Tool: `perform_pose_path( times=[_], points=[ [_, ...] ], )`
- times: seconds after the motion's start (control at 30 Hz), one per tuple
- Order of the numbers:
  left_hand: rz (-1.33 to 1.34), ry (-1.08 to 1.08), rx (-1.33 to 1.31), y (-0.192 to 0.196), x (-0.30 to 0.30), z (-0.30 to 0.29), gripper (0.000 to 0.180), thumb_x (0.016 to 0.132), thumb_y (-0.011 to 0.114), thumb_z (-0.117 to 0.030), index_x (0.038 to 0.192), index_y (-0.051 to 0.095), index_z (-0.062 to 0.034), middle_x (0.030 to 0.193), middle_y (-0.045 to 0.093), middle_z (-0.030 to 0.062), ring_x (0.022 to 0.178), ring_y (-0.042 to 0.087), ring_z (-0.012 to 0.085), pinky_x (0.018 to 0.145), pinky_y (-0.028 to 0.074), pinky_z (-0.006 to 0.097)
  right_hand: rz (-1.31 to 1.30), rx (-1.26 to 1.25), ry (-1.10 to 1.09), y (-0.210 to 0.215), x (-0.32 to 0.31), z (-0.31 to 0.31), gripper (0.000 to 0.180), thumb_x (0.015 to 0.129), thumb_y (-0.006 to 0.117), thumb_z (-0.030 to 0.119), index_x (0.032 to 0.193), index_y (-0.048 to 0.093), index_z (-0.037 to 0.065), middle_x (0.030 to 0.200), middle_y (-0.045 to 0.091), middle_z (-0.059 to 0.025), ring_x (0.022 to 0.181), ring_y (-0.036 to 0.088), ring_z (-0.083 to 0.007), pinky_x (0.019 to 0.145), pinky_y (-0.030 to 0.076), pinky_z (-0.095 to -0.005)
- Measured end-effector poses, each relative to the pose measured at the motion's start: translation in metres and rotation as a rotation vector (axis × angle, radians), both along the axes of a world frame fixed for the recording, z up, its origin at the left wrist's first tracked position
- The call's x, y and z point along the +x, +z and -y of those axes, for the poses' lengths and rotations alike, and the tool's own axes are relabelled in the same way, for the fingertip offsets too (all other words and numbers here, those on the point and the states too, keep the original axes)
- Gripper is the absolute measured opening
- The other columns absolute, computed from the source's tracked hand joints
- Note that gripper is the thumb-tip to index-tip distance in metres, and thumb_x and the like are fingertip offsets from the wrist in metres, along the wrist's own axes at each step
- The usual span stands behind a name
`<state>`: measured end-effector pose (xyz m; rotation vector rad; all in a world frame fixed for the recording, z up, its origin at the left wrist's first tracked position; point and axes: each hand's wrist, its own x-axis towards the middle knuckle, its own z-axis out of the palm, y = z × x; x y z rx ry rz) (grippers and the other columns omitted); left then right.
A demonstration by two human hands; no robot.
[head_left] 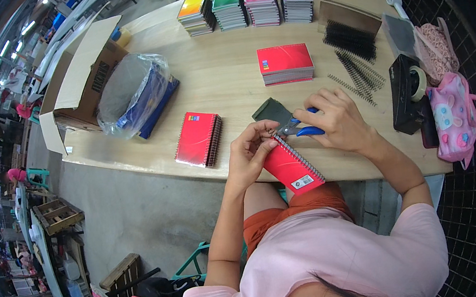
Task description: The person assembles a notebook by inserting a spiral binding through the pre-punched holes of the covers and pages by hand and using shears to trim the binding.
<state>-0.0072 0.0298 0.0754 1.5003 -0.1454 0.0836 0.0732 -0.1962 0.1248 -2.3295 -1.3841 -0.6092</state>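
Pinching the upper corner of a red notebook (289,169) between thumb and fingers of the left hand (249,152), probably to keep the end of its wire spiral (300,157) steady and well exposed. Gripping blue-handled pliers (310,131) in the right hand (337,118), with fingers bent about the handles, and pointing the nose to that same wire end, very near to the other hand. Cannot tell about the nose: pressed together on the wire, or only beside it. Holding the notebook tilted at the near edge of the table (228,71), above the lap (323,202), likely for seeing the binding closely from above. Having loose wire spirals (356,73) on the table to the right, beyond the pliers, perhaps for easy taking. Having also a red notebook stack (285,58) farther forward and another red pile (196,139) apart at the left, maybe for not mixing the two. Showing, on the held notebook, a bright red cover, with a small white label (302,182) near the lower end and a greyish spiral in close, even loops along the upper right edge.
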Motion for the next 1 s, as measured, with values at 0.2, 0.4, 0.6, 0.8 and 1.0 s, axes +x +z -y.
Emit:
perform_pose_path(
  times=[0.2, 0.4, 0.6, 0.8, 1.0],
  points=[
    [-0.055, 0.043, -0.017, -0.003, 0.000, 0.004, 0.034, 0.088, 0.067, 0.004, 0.121, 0.060, 0.0029, 0.091, 0.057, -0.0012, 0.085, 0.056, 0.0063, 0.078, 0.047, 0.019, -0.116, -0.035, -0.006, -0.017, 0.003, 0.004, 0.039, 0.072, 0.076, 0.029, 0.107, 0.067, 0.015, 0.083, 0.060, -0.0048, 0.076, 0.060, -0.0237, 0.065, 0.046, -0.0365],
    [-0.066, 0.077, -0.058, -0.001, 0.006, 0.002, 0.035, 0.088, 0.065, 0.008, 0.122, 0.056, 0.0027, 0.091, 0.065, 0.0039, 0.085, 0.061, 0.0069, 0.077, 0.050, 0.019, 0.044, 0.018, -0.091, -0.006, 0.002, 0.000, 0.048, 0.070, 0.079, 0.032, 0.115, 0.068, 0.018, 0.093, 0.061, -0.0032, 0.089, 0.058, -0.0229, 0.079, 0.043, -0.0421],
    [-0.102, 0.085, -0.090, -0.003, 0.007, -0.003, 0.038, 0.088, 0.068, 0.004, 0.123, 0.053, 0.0045, 0.091, 0.068, 0.0073, 0.085, 0.064, 0.0099, 0.079, 0.052, 0.022, 0.142, 0.005, -0.046, -0.001, 0.003, -0.001, 0.049, 0.070, 0.077, 0.026, 0.118, 0.068, 0.021, 0.096, 0.060, -0.0013, 0.092, 0.056, -0.0212, 0.085, 0.039, -0.0424],
    [-0.124, 0.078, -0.075, -0.002, 0.008, -0.001, 0.037, 0.088, 0.067, 0.005, 0.122, 0.053, 0.0043, 0.091, 0.069, 0.0075, 0.084, 0.064, 0.0095, 0.078, 0.052, 0.021, 0.211, 0.002, -0.044, 0.001, 0.002, -0.006, 0.036, 0.080, 0.067, 0.024, 0.115, 0.070, 0.020, 0.095, 0.061, 0.0007, 0.089, 0.057, -0.0187, 0.084, 0.038, -0.0411],
    [-0.120, 0.081, -0.074, -0.002, 0.008, -0.001, 0.037, 0.087, 0.068, 0.005, 0.121, 0.053, 0.0040, 0.090, 0.069, 0.0075, 0.083, 0.065, 0.0093, 0.077, 0.052, 0.021, 0.154, -0.035, -0.021, -0.005, 0.003, -0.004, 0.033, 0.083, 0.062, 0.023, 0.115, 0.070, 0.021, 0.095, 0.062, 0.0020, 0.088, 0.057, -0.0174, 0.084, 0.039, -0.0407]
  ],
)
